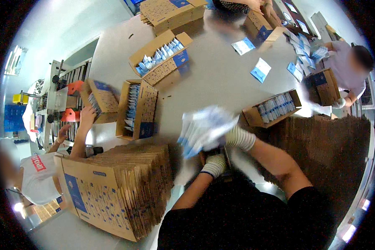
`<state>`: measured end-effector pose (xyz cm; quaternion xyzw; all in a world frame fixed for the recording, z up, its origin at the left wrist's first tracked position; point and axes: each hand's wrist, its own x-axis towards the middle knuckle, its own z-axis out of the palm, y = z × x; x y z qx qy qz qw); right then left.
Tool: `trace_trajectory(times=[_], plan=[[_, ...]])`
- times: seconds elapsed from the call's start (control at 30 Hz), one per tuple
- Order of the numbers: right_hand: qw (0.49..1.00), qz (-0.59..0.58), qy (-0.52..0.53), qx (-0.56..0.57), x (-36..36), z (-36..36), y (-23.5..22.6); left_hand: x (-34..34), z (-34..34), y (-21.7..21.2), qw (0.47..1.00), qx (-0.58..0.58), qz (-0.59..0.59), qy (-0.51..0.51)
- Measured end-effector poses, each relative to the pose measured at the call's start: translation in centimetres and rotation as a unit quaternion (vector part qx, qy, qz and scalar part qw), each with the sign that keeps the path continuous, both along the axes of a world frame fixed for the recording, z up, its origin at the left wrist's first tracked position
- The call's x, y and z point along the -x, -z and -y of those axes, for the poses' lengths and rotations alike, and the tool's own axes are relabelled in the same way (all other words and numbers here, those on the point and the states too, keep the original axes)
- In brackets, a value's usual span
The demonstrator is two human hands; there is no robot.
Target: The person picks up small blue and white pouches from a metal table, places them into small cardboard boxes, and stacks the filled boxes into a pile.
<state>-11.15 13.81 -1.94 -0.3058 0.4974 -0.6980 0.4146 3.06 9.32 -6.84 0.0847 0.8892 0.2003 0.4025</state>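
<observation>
My right hand, in a striped knit glove, grips a fanned bunch of white-and-blue packets, blurred by motion. My left hand, gloved the same way, is close to my body below the bunch. It is closed at a cardboard box, of which only a bit of brown edge and a dark inside show; the packets and the glove hide the rest. An open box of upright packets lies just beyond my right hand. Left of the bunch stands another filled box.
Flattened cartons stand packed at my left, with a brown stack at my right. A filled box and loose packets lie across the table. One co-worker's hand touches a box at left; another person handles a box at right.
</observation>
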Motion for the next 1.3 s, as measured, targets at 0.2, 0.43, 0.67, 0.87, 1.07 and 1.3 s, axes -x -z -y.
trace_trajectory(times=[0.2,0.43,0.67,0.87,1.07,1.3], plan=[[0.86,-0.446,0.093,-0.232,-5.0,-4.5,-2.8,-4.0,0.0,6.4,0.97,-0.046,-0.24,-0.014],[0.745,-0.505,0.13,-0.415,-9.0,-6.4,-1.1,-4.2,-1.6,5.6,0.981,0.095,-0.162,0.055],[0.678,-0.533,0.103,-0.496,-8.2,-9.6,-0.4,1.6,2.4,-14.7,0.876,-0.245,-0.382,-0.159],[0.729,-0.556,0.118,-0.383,-7.1,-8.9,-2.4,8.6,2.8,-6.9,0.977,-0.003,-0.215,-0.004],[0.622,-0.44,0.402,-0.509,-1.9,-13.2,-4.7,7.7,5.0,-1.0,0.989,0.077,-0.089,0.089],[0.646,-0.328,0.165,-0.669,5.5,-7.0,-1.3,2.3,4.1,-0.7,0.975,0.077,-0.141,0.154]])
